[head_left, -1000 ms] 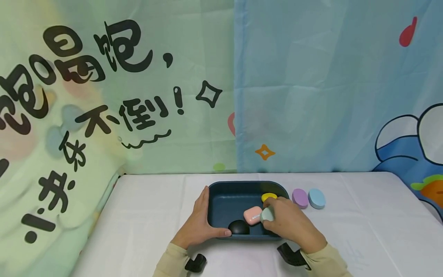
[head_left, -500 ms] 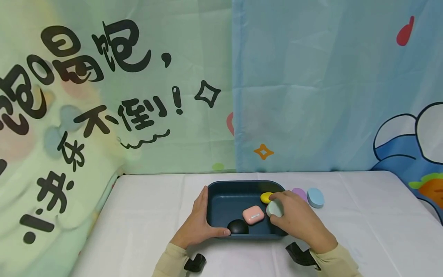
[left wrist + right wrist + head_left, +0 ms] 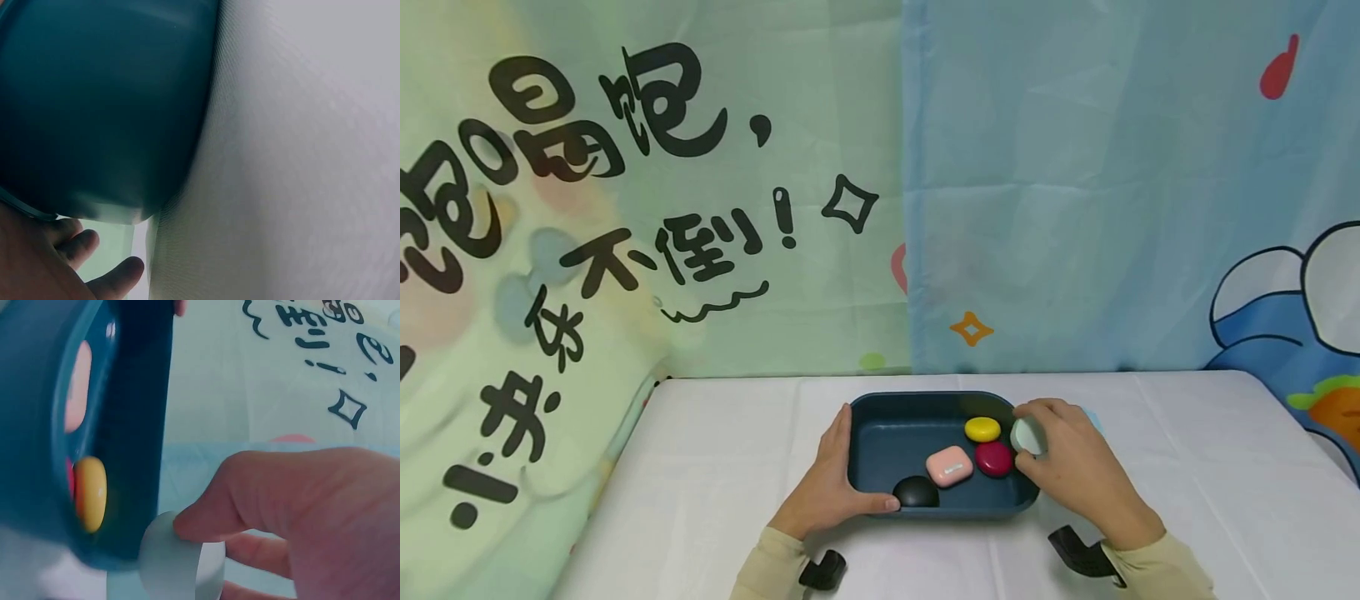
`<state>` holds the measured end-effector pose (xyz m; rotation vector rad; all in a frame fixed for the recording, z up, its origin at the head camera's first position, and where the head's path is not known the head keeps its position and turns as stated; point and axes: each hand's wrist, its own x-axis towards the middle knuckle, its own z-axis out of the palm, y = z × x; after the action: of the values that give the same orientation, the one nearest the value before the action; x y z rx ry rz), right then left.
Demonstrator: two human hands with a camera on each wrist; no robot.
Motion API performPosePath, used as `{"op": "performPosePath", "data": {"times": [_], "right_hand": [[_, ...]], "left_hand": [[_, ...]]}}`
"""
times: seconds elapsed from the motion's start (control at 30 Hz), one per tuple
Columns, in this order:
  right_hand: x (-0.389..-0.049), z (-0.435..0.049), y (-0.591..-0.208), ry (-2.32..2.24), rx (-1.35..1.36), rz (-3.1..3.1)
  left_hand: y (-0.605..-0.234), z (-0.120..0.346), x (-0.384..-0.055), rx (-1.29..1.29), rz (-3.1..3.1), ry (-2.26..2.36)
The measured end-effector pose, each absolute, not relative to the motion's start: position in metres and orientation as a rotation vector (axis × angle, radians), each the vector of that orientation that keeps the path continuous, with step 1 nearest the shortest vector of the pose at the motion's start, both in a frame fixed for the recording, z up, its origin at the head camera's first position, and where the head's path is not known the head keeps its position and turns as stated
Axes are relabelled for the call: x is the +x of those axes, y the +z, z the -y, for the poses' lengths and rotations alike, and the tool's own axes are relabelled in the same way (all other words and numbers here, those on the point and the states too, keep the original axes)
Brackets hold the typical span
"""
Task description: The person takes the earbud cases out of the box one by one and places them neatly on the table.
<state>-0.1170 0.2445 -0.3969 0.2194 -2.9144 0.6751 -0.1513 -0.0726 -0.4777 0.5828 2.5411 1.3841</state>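
In the head view, my left hand rests against the left end of a dark blue tray. Its fingers lie straight along the outer wall, and the thumb is at the front rim. My right hand pinches a pale green, thick round disc between thumb and fingers at the tray's right rim; the right wrist view shows the disc just outside the wall. Inside the tray lie a yellow oval piece, a dark red rounded piece, a pink rounded case and a black dome-shaped piece.
A light blue disc peeks out behind my right hand on the white-covered table. Printed cloth hangs behind the table. Black straps stick out near both wrists.
My right hand has lifted the pale green disc from inside the tray and carried it right to the rim. The dark red piece has come into sight; the purple disc is now hidden. My left hand stays put.
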Motion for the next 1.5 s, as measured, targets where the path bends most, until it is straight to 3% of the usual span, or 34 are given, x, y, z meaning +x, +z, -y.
{"op": "performPosePath", "data": {"times": [1.5], "right_hand": [[-0.145, -0.36, -0.426, 0.576, 0.196, 2.962]], "left_hand": [[-0.476, 0.072, -0.151, 0.56, -2.55, 1.363]]}}
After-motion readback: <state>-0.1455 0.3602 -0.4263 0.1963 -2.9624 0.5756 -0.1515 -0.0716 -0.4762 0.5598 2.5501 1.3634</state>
